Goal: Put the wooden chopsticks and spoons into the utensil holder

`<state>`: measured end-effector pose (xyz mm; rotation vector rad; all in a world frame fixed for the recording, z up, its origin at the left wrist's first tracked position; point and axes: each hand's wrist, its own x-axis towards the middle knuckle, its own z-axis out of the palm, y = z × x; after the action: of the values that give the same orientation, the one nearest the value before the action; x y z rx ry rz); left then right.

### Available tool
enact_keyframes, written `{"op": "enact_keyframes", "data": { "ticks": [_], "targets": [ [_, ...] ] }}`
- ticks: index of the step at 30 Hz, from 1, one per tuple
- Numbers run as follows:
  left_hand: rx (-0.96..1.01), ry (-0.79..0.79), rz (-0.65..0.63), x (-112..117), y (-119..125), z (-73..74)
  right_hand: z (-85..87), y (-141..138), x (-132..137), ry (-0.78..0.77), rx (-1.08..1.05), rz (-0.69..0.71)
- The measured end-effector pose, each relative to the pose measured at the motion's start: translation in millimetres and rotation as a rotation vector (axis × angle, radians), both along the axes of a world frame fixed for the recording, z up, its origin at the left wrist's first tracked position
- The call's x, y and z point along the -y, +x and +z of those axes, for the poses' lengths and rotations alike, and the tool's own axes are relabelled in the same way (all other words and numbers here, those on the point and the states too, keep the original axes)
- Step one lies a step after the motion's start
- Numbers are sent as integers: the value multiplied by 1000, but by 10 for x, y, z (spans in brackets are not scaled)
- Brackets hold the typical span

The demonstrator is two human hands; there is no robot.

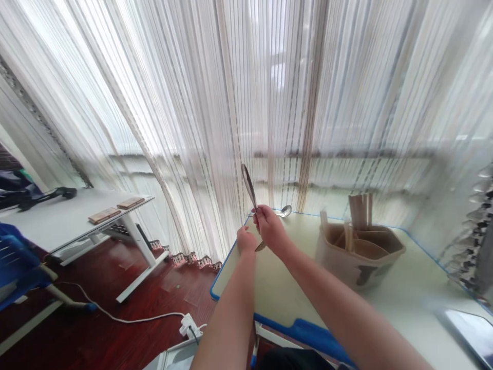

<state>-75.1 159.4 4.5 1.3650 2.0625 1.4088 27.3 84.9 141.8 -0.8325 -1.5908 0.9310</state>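
My right hand (268,227) is closed around the handle of a metal spoon (247,181), which stands upright with its narrow end raised toward the curtain. Close by on its left, my left hand (246,240) is closed, its fingers mostly turned away from view. A curved metal piece (261,246) shows low between the two hands; I cannot tell which hand it belongs to. Behind my right hand, a spoon with a perforated-looking bowl (286,211) lies near the table's far edge, its handle partly hidden.
On the blue-edged table (285,293) stands a beige divided utensil holder (356,257) with upright sticks in it. A phone-like tablet (472,334) lies at the right. A white table (73,210), a blue chair (19,267) and a power strip (188,326) are at left.
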Motion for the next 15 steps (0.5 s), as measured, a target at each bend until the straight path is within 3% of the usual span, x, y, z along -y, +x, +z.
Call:
{"op": "enact_keyframes", "data": {
  "ticks": [4,9,15],
  "targets": [
    [-2,15,-21,51,30,-3,217,342,395,-170,-179,123],
    [35,50,-49,193,62,41,424,915,906,-212,-189,60],
    [101,154,-41,484,285,250,427,1462,1390,-157,-231,6]
  ]
}}
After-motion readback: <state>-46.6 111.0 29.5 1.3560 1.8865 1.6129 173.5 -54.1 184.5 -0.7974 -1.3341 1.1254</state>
